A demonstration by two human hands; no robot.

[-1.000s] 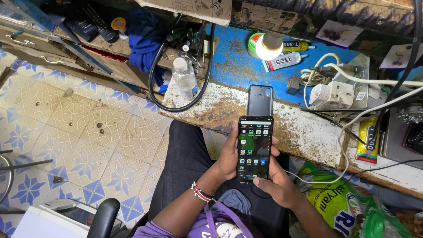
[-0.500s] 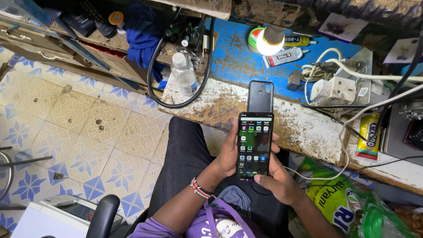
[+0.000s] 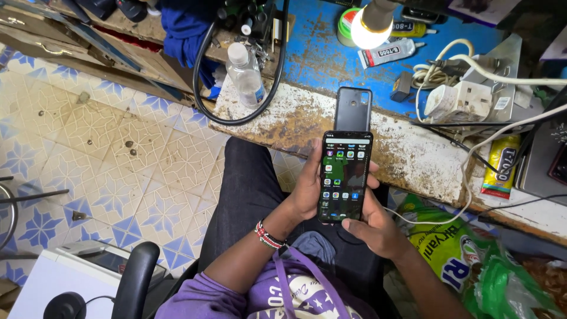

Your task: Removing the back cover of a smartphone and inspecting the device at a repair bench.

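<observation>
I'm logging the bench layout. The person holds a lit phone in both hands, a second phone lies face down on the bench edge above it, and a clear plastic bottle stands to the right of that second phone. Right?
Not quite. In the head view the clear plastic bottle stands to the left of the second phone, not the right. The rest holds: left hand and right hand hold the lit phone, and the second phone lies face down on the bench.

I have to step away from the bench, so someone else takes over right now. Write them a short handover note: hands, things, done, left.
Left hand: grips the lit smartphone along its left edge, over the lap.
Right hand: cups the phone's bottom end, thumb at the lower edge.
Second phone: lies back up on the worn blue workbench, just above the held one.
Nearby: water bottle, glowing lamp bulb, glue tube, white power adapter.
Done: the held phone is on, showing an icon grid.
Left: second phone untouched.
</observation>
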